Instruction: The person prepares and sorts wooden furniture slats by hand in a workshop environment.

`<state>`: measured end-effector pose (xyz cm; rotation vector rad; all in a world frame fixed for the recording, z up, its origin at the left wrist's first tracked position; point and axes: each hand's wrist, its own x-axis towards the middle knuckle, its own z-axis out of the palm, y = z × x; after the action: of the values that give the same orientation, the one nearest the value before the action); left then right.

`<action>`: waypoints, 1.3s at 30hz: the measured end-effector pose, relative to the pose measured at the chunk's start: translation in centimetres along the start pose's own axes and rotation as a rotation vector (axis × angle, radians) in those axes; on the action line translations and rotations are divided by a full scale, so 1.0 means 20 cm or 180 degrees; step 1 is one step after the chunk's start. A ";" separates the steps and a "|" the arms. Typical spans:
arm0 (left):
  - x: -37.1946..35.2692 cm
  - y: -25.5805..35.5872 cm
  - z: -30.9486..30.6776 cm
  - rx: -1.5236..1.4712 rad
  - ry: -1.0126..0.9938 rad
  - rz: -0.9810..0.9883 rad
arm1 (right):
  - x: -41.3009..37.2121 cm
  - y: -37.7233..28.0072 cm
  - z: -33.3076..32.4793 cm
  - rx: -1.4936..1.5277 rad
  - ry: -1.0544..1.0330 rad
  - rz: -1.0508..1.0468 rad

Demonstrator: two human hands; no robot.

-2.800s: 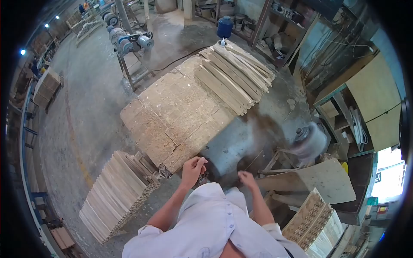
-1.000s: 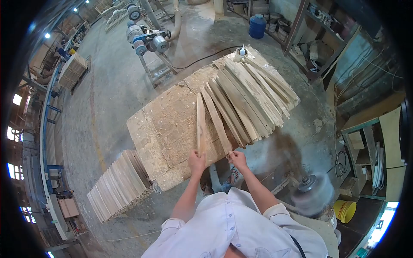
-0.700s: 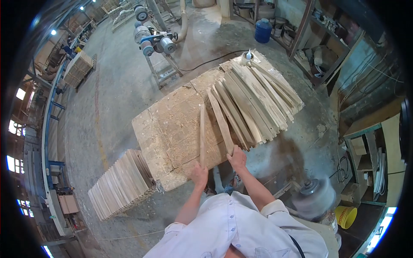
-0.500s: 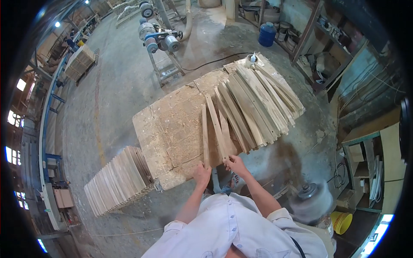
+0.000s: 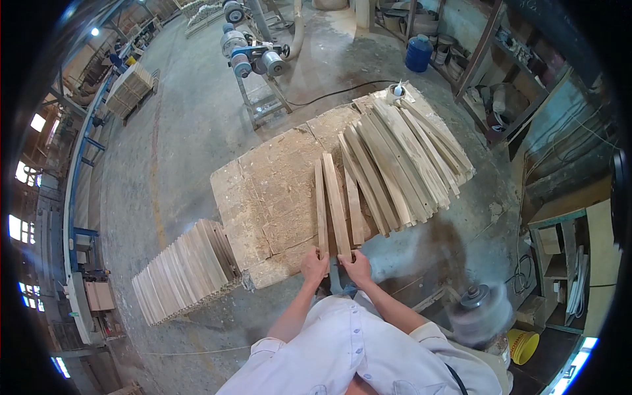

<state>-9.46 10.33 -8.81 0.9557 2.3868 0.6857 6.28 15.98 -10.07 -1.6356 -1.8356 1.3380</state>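
Observation:
My left hand (image 5: 315, 265) grips the near end of a narrow wooden slat (image 5: 320, 207). Beside it, my right hand (image 5: 356, 268) is closed on the near end of a second wooden slat (image 5: 336, 207). Both slats point away from me over the worktable (image 5: 263, 197), almost side by side with a thin gap between them. Just right of them a further slat (image 5: 354, 207) lies apart from a large row of slats (image 5: 395, 164) that covers the table's right half.
Left of the table stands a stack of slats (image 5: 184, 270). A pot with a white bottle (image 5: 397, 92) sits at the table's far corner. Beyond are a blue machine (image 5: 260, 59) and a blue jug (image 5: 419, 52). A blurred spinning wheel (image 5: 479, 316) and yellow bucket (image 5: 523, 345) are at right.
My right hand has closed around its slat's near end, and that slat has come closer to the left one. The whole view has shifted slightly.

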 end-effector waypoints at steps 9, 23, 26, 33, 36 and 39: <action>0.02 0.25 -0.02 0.0410 0.0005 -0.0030 | -0.04 -0.09 -0.03 -0.0909 -0.0394 -0.1380; 0.07 0.24 0.01 0.0729 -0.0052 0.0084 | 0.56 0.13 -0.36 -0.3889 0.1457 -0.1097; 0.06 0.21 -0.01 0.0714 -0.0105 0.0127 | 0.57 0.17 -0.33 -0.3919 0.1330 -0.0981; 0.06 0.21 -0.03 0.0685 -0.0191 0.0101 | 0.44 -0.04 -0.50 -0.1492 0.0292 -0.0801; 0.06 0.21 -0.02 0.0635 -0.0193 0.0118 | 0.37 -0.03 -0.50 0.0389 -0.0158 -0.0553; 0.07 0.19 -0.02 0.0607 -0.0174 0.0148 | 0.25 -0.04 -0.43 0.1986 -0.0837 -0.0160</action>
<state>-8.67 13.56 -6.58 1.0963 2.4206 0.4478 11.05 24.19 -6.73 -1.1187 -1.3543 1.9234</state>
